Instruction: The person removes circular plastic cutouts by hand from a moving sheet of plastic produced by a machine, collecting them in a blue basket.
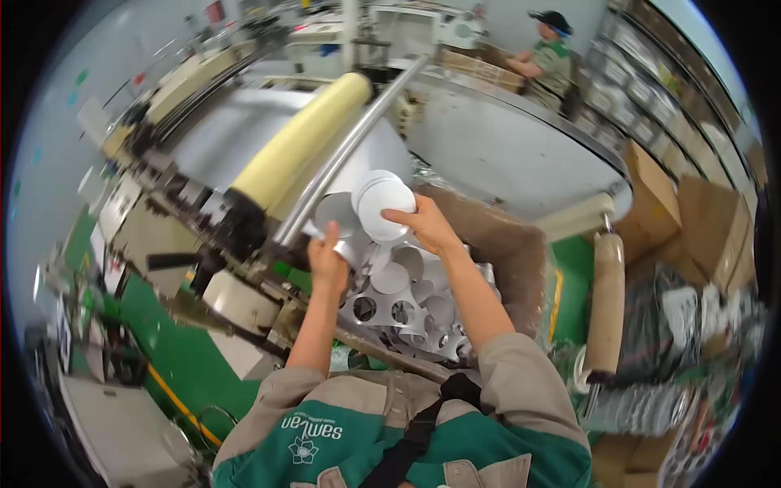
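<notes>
Arms outstretched, right hand [429, 228] clasped over white disc stack [381, 205], left hand [329, 262] beneath.

The fingertips of the left hand [329, 254] were hidden behind a grey disc [335, 213], so its grip could not be judged. Part of the stack of white discs [382, 203] was covered by the thumb of the right hand [429, 229]. The punched sheet scrap [407, 307] was partly concealed by both forearms. A co-worker [549, 58] was hidden below the waist by the machine table [504, 142]. The items on the shelves [651, 106] were too blurred to be identified, and the corners were cut off by the lens.
</notes>
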Action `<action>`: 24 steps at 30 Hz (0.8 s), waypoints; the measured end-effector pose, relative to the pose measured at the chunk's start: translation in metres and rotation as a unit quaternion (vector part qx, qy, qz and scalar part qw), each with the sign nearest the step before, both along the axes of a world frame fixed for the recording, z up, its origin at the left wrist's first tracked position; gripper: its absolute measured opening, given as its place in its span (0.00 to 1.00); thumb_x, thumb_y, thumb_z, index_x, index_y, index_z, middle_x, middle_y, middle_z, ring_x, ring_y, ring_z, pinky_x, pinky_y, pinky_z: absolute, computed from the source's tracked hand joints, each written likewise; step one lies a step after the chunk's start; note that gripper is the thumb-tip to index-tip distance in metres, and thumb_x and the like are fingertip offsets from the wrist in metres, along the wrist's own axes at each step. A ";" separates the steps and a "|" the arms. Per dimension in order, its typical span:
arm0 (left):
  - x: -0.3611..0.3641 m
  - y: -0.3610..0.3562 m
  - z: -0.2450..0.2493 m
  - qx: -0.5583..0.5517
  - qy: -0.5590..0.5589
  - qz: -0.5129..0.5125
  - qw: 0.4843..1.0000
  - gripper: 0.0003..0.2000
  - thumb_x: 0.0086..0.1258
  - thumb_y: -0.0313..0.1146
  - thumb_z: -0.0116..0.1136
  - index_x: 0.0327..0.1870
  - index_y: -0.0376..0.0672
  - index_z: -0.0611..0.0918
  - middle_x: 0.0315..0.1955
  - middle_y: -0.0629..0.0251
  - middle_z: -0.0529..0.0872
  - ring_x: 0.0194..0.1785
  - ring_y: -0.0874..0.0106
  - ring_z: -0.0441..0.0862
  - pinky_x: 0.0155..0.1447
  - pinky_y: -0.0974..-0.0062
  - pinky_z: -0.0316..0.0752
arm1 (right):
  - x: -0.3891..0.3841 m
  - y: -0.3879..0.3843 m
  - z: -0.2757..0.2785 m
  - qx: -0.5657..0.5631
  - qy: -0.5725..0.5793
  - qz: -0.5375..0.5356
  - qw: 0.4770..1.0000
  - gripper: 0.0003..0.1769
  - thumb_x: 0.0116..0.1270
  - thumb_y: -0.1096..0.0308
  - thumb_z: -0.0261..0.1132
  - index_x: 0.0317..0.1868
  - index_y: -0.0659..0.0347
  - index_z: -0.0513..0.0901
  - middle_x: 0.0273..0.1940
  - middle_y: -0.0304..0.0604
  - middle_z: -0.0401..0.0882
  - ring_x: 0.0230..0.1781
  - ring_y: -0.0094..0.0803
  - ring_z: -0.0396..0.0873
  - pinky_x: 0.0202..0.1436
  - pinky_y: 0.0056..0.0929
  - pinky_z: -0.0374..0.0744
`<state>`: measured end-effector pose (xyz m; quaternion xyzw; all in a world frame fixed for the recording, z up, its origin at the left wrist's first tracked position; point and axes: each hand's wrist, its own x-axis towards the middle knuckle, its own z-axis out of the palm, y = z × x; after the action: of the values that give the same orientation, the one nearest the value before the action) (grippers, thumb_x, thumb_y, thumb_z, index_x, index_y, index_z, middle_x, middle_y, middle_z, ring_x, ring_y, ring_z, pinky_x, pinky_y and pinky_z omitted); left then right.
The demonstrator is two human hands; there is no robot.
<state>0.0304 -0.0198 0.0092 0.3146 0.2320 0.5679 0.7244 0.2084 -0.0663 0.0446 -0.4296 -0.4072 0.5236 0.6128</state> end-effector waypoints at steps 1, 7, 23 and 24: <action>0.002 -0.002 -0.001 -0.004 -0.008 0.002 1.000 0.10 0.68 0.31 0.50 0.43 0.33 0.76 0.40 0.59 0.80 0.43 0.70 0.78 0.49 0.71 0.73 | -0.006 0.011 -0.007 -0.017 0.031 0.035 0.999 0.21 0.54 0.70 0.69 0.48 0.70 0.76 0.42 0.44 0.80 0.43 0.28 0.77 0.48 0.27 0.75; -0.004 -0.011 -0.002 -0.022 0.030 -0.112 0.993 0.16 0.66 0.33 0.53 0.51 0.35 0.70 0.46 0.60 0.78 0.48 0.71 0.77 0.51 0.71 0.73 | 0.004 0.009 -0.070 -0.061 0.231 0.009 0.971 0.26 0.58 0.67 0.66 0.55 0.68 0.70 0.49 0.44 0.75 0.48 0.32 0.75 0.53 0.31 0.73; -0.024 0.026 -0.034 0.025 0.116 0.016 0.993 0.11 0.66 0.34 0.53 0.42 0.36 0.75 0.38 0.63 0.79 0.41 0.74 0.76 0.44 0.74 0.72 | 0.012 0.020 -0.059 0.084 0.074 -0.096 0.989 0.18 0.65 0.66 0.55 0.54 0.63 0.74 0.51 0.46 0.74 0.48 0.33 0.74 0.52 0.35 0.72; -0.020 0.020 -0.025 0.025 0.136 -0.007 0.990 0.13 0.67 0.35 0.51 0.45 0.34 0.74 0.41 0.58 0.79 0.44 0.68 0.76 0.48 0.68 0.71 | 0.006 0.040 -0.072 0.110 -0.005 -0.044 0.993 0.18 0.64 0.67 0.55 0.54 0.61 0.75 0.53 0.47 0.74 0.49 0.33 0.73 0.55 0.36 0.69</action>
<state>0.0101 -0.0001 -0.0158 0.4079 0.3119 0.5208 0.6820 0.2141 -0.0262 -0.0272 -0.3797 -0.4464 0.4454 0.6769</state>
